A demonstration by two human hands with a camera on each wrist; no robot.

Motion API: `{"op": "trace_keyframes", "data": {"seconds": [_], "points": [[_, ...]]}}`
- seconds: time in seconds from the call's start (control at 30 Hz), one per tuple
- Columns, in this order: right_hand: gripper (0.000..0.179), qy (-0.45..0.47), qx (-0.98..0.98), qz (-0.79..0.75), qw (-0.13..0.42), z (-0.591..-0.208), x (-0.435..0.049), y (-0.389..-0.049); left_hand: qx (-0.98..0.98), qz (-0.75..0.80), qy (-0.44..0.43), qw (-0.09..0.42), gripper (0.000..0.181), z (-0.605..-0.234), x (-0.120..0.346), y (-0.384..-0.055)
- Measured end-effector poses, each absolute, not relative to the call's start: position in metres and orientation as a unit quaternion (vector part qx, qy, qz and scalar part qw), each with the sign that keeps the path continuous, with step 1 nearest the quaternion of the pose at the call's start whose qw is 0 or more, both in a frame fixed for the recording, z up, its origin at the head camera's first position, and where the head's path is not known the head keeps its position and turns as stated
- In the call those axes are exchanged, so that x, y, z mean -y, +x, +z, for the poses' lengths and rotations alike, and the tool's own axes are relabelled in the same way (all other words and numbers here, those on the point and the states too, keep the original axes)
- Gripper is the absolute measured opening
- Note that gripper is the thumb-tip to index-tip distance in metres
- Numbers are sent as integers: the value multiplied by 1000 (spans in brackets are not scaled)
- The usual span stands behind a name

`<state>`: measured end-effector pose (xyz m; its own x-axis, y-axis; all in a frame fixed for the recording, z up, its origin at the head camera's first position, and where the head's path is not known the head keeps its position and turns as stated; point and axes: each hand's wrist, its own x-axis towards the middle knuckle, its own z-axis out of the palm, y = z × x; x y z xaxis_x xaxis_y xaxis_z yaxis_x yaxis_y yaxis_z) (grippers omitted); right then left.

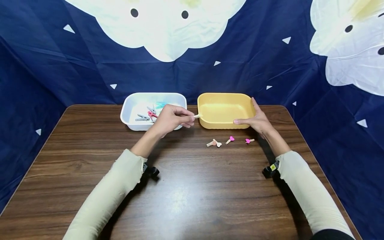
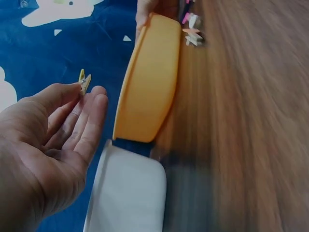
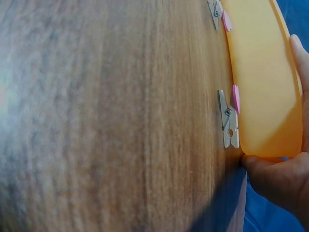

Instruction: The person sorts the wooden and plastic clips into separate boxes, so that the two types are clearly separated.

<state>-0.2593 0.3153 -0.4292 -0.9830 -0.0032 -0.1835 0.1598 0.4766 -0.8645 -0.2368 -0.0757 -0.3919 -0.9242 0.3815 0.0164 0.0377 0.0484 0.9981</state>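
Note:
My left hand (image 1: 172,118) pinches a small wooden clothespin (image 1: 198,116) between thumb and fingertips, at the left rim of the yellow bin (image 1: 222,126). In the left wrist view this clothespin (image 2: 84,82) points upward and shows a yellow part. My right hand (image 1: 260,122) holds the bin's right end, thumb on the front wall and fingers along the right side. Along the front of the bin, several small wooden clothespins with heart shapes lie on the table, among them a pink-heart one (image 1: 230,140), another pink one (image 1: 249,141) and a pale pair (image 1: 213,143).
Left of the yellow bin stands a white bin (image 1: 136,127), holding several plastic clothespins, such as a grey one (image 1: 142,117), a red one (image 1: 152,115) and a blue one (image 1: 161,104). Both bins sit at the back of the wooden table (image 1: 180,173), before a blue curtain (image 1: 90,70).

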Motion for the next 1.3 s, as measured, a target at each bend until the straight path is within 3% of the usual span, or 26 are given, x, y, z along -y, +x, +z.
{"op": "trace_keyframes", "data": {"seconds": [1.3], "points": [[150, 52, -846, -524, 82, -430, -314, -261, -655, 738, 113, 118, 15, -378, -10, -282]]}}
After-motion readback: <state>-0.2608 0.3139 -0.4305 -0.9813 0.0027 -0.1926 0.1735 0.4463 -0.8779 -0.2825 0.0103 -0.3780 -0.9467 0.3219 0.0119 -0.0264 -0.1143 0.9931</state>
